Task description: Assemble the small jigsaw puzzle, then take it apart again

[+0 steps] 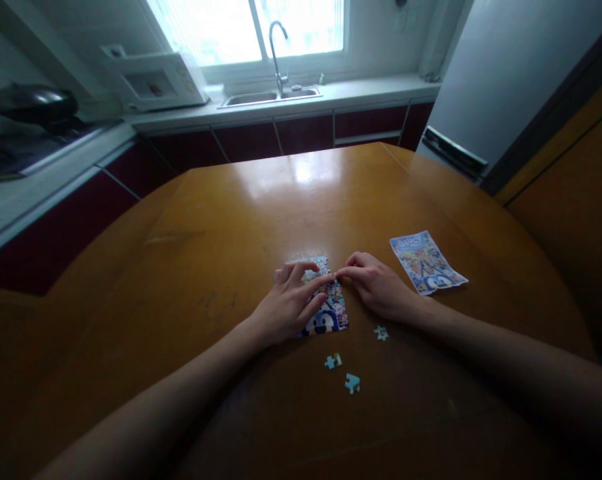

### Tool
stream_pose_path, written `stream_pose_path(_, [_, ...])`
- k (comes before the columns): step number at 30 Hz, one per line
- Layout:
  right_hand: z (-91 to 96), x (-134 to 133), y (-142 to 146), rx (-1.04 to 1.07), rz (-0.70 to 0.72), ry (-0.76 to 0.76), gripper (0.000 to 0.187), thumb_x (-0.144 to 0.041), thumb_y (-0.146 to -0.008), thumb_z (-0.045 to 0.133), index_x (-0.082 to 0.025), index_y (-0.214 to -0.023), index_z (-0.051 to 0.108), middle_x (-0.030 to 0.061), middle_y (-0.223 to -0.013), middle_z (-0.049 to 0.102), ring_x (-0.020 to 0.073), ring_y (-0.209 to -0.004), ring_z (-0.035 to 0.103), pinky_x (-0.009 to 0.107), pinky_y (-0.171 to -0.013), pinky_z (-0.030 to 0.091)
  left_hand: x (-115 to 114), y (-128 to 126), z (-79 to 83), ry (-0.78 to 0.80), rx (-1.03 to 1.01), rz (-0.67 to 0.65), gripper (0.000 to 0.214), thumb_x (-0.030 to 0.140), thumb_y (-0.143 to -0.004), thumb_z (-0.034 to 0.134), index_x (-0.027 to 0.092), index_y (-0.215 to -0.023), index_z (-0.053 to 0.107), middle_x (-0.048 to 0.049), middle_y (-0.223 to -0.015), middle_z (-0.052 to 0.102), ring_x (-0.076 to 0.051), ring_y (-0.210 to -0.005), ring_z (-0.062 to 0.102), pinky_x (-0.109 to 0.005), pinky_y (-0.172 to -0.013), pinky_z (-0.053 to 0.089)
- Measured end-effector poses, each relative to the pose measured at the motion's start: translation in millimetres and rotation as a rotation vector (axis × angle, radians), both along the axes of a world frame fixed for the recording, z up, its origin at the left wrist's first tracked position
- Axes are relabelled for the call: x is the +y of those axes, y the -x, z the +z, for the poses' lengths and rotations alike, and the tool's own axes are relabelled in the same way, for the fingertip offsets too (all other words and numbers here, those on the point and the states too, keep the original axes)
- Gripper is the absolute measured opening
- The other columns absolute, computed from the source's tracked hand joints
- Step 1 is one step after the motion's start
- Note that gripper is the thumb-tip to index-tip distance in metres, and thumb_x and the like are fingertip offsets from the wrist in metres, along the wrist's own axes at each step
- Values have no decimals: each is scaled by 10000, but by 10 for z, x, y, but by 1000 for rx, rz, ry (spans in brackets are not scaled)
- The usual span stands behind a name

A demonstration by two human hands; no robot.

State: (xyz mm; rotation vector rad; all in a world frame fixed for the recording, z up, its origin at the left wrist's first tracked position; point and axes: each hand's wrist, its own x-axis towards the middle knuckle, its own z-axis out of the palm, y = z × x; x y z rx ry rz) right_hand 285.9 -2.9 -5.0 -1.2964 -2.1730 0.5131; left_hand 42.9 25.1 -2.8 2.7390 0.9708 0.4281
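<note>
A mostly assembled jigsaw puzzle point(337, 313) lies flat on the table, with a dark blue and white cartoon face along its near edge. My left hand point(293, 300) rests over its left and middle part, fingers spread, the index fingertip reaching its right edge. At that same edge my right hand point(378, 287) has its fingers pinched around a small puzzle piece point(335, 275), mostly hidden by the fingertips. Three loose pieces lie nearer to me: one puzzle piece point(381, 333) below my right hand, another piece point(333, 361), and a light blue piece point(353, 383).
A creased picture sheet point(425, 263) with similar artwork lies right of my right hand on the wooden table point(221, 220). Beyond the table are a counter with a sink point(253, 99), a microwave point(155, 80), a wok point(33, 100) on the stove, and a fridge point(521, 73).
</note>
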Motion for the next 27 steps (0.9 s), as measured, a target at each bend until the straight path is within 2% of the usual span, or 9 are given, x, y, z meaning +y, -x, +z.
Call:
stream_pose_path(3, [88, 4, -31, 68, 25, 67, 246, -148, -972, 512, -203, -1094, 718, 92, -1044, 626, 200, -975, 586, 348, -880, 488, 5, 0, -7, 1, 4, -1, 370, 410, -1026, 458, 351, -1380, 543, -75, -1356, 444, -304, -1257, 368, -539, -1078, 343])
stream_pose_path(5, [210, -22, -87, 68, 51, 118, 227, -126, -943, 537, -199, -1058, 720, 83, -1032, 635, 189, -964, 595, 327, -874, 486, 7, 0, -6, 6, 11, -1, 368, 419, -1024, 459, 352, -1375, 546, -73, -1355, 447, -307, -1254, 372, -541, -1075, 345])
stream_pose_path(9, [517, -169, -278, -188, 166, 214, 112, -168, -890, 607, -201, -850, 706, 54, -914, 643, 178, -821, 586, 303, -729, 462, 5, 0, 8, 21, 15, 5, 366, 429, -1023, 454, 350, -1367, 552, -74, -1358, 447, -312, -1259, 369, -553, -1081, 342])
stream_pose_path(12, [651, -297, -406, -328, 274, 298, 76, -186, -833, 664, -201, -759, 671, 41, -860, 639, 171, -778, 574, 288, -678, 425, -1, 1, 19, 33, 11, 9, 359, 426, -1021, 457, 348, -1354, 564, -71, -1362, 448, -315, -1268, 366, -559, -1089, 339])
stream_pose_path(15, [651, -368, -443, -377, 312, 347, 70, -197, -765, 725, -207, -788, 660, 28, -865, 643, 173, -785, 573, 278, -663, 408, -2, 3, 20, 40, -2, 11, 361, 416, -1020, 462, 354, -1363, 556, -65, -1355, 456, -311, -1266, 373, -554, -1095, 338])
stream_pose_path(20, [562, -371, -384, -375, 308, 338, 87, -187, -750, 712, -206, -764, 628, 10, -818, 642, 164, -753, 568, 277, -639, 387, 11, 7, 14, 32, -16, 18, 393, 405, -1022, 459, 323, -1402, 511, -79, -1341, 462, -307, -1261, 377, -547, -1088, 347])
stream_pose_path(27, [519, -277, -345, -224, 280, 325, 84, -167, -772, 697, -200, -736, 628, 3, -797, 644, 142, -714, 559, 273, -636, 392, 13, 10, 14, 21, -31, 24, 380, 392, -1029, 443, 292, -1389, 513, -86, -1333, 472, -299, -1258, 384, -539, -1089, 353])
